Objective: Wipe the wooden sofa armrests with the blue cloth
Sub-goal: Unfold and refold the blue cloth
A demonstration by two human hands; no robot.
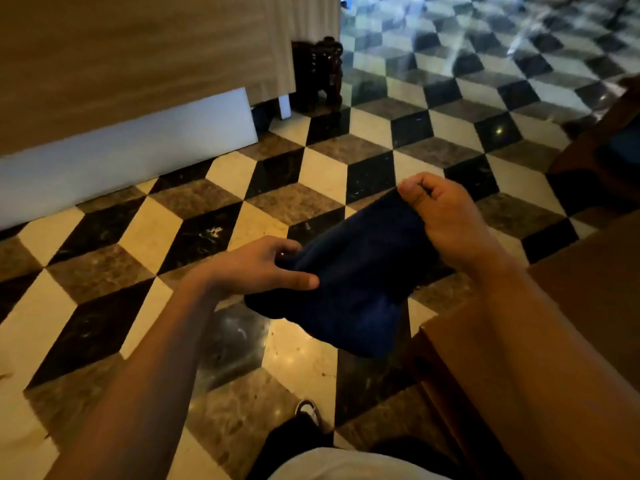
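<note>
Both hands are up in front of the person, and the blue cloth [353, 271] hangs between them, well above the checkered floor [138, 237]. The left hand [263, 268] pinches the near-left edge, thumb on top and fingers curled beneath, so it is closed on the fabric. The right hand [446, 220] grips the far corner, thumb and fingertips clamped on it, palm turned up toward the camera. The cloth sags in the middle and a loose fold droops below, so it looks bunched rather than flat. A brown wooden surface [571, 306] runs along the right side just beside the right forearm; that is probably part of the sofa, though whether it is the armrest itself cannot be told from here. The step in hand looks like readying the cloth, and wiping seems not yet begun. To do it well, the person should fold the cloth into a neat pad with no trailing end, settle it under one palm, and keep the hanging fold clear of the floor so it picks up no grit. Then it wants to go flat onto the wood with even pressure, following the grain in long passes. A dark carved stand [320, 74] sits far off by the wood-panelled cabinet [138, 64], out of the way.
</note>
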